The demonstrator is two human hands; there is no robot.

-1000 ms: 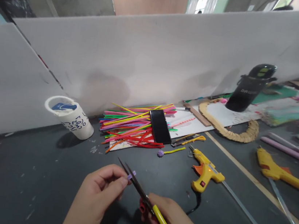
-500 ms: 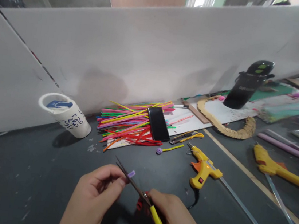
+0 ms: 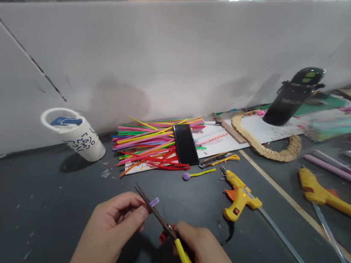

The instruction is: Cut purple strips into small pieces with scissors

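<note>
My left hand (image 3: 117, 227) pinches a short purple strip (image 3: 154, 201), which looks like a piece of pipe cleaner; its end sticks out past the thumb and forefinger. Scissors (image 3: 184, 262) with yellow handles are in my right hand (image 3: 204, 254), fingers wrapped round the grips. Their dark blades lie across the strip, close to my left fingertips. Just below the pivot, a small red piece (image 3: 163, 236) shows beside my right fingers; what it is I cannot tell. Beyond my hands lies a purple fuzzy ball on a yellow-green stem (image 3: 202, 173).
A pile of coloured pipe cleaners (image 3: 148, 143) lies behind, a phone (image 3: 186, 144) on it. The white cup (image 3: 88, 141) stands left. To the right are a yellow glue gun (image 3: 240, 196), a second glue gun (image 3: 325, 196), a cutter knife (image 3: 220, 160) and a black bottle (image 3: 291, 99).
The view has shifted very slightly. My hands and the scissors hold almost the same pose, with the blades still across the purple strip.
</note>
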